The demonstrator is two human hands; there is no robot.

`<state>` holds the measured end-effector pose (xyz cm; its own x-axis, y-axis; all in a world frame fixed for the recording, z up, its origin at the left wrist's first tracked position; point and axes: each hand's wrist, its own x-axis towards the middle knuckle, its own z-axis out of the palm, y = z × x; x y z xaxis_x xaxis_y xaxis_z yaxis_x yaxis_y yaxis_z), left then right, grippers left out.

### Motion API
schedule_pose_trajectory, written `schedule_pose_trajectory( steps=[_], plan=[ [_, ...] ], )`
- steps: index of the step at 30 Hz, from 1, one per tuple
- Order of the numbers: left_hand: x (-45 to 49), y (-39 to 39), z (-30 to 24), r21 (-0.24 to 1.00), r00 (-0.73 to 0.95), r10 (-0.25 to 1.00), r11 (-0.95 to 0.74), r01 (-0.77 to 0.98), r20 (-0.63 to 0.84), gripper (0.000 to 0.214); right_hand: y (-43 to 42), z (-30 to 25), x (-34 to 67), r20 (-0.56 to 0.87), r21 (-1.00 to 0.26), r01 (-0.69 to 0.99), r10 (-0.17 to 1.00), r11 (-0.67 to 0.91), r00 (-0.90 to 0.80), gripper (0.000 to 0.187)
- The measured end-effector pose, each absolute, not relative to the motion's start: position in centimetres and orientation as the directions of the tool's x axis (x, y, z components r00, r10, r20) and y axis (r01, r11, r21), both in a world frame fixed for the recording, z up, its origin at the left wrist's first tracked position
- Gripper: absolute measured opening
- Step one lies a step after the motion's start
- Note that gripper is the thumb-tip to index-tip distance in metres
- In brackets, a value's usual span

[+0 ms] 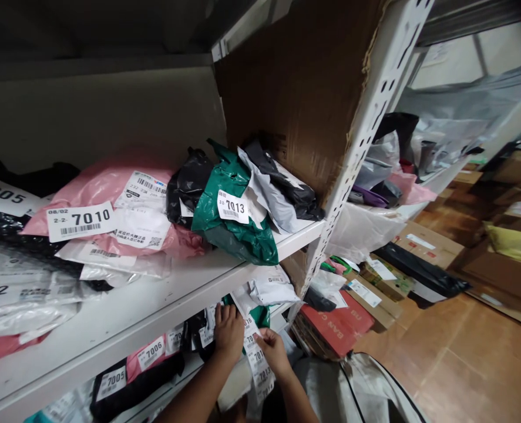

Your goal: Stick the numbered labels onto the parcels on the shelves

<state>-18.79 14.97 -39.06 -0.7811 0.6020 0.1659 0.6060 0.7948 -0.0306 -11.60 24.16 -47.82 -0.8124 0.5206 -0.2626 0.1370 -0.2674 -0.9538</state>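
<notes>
My left hand (228, 330) rests with its fingers flat against the parcels on the lower shelf, touching a green mailer bag (260, 315). My right hand (272, 351) pinches a white strip of numbered labels (259, 359) that hangs down between my hands; numbers such as 7013 show on it. On the upper shelf (163, 299) lie a green parcel labelled 7013 (236, 214), a pink parcel labelled 7010 (106, 205), and black and grey bags beside them.
A white metal upright (366, 117) and a brown cardboard divider (299, 88) bound the shelf on the right. Cardboard boxes, a red box (337, 326) and black bags lie on the tiled floor. More parcels fill the neighbouring rack (387, 176). A grey sack (361, 388) sits below my arms.
</notes>
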Motion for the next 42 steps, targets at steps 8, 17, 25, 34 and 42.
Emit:
schedule_pose_trajectory(
  steps=[8, 17, 25, 34, 42],
  plan=[
    [-19.2, 15.0, -39.5, -0.053, -0.77, 0.623, 0.781, 0.623, 0.136, 0.02, 24.6, -48.6, -9.1, -0.381, -0.918, 0.248, 0.517, -0.309, -0.766, 0.066],
    [-18.8, 15.0, -37.4, -0.031, -0.838, 0.512, 0.856, 0.516, 0.188, 0.048, 27.6, -44.1, -8.1, -0.2, -0.912, 0.029, 0.381, -0.41, -0.903, 0.046],
    [-21.9, 15.9, -37.1, 0.108, -0.537, 0.843, 0.531, 0.841, 0.037, 0.036, 27.6, -41.7, -14.1, -0.194, -0.716, -0.107, 0.345, -0.689, -0.918, 0.031],
    [-22.6, 15.9, -36.7, 0.106, -0.503, 0.856, 0.514, 0.851, -0.116, 0.045, 31.5, -42.6, -14.6, -0.281, -0.434, -0.285, 0.429, -0.855, -0.859, 0.045],
    [-21.3, 13.8, -36.7, 0.064, -0.461, 0.863, 0.482, 0.874, -0.204, 0.058, 34.2, -41.2, -14.9, -0.294, -0.32, -0.376, 0.469, -0.869, -0.833, 0.036]
  ],
)
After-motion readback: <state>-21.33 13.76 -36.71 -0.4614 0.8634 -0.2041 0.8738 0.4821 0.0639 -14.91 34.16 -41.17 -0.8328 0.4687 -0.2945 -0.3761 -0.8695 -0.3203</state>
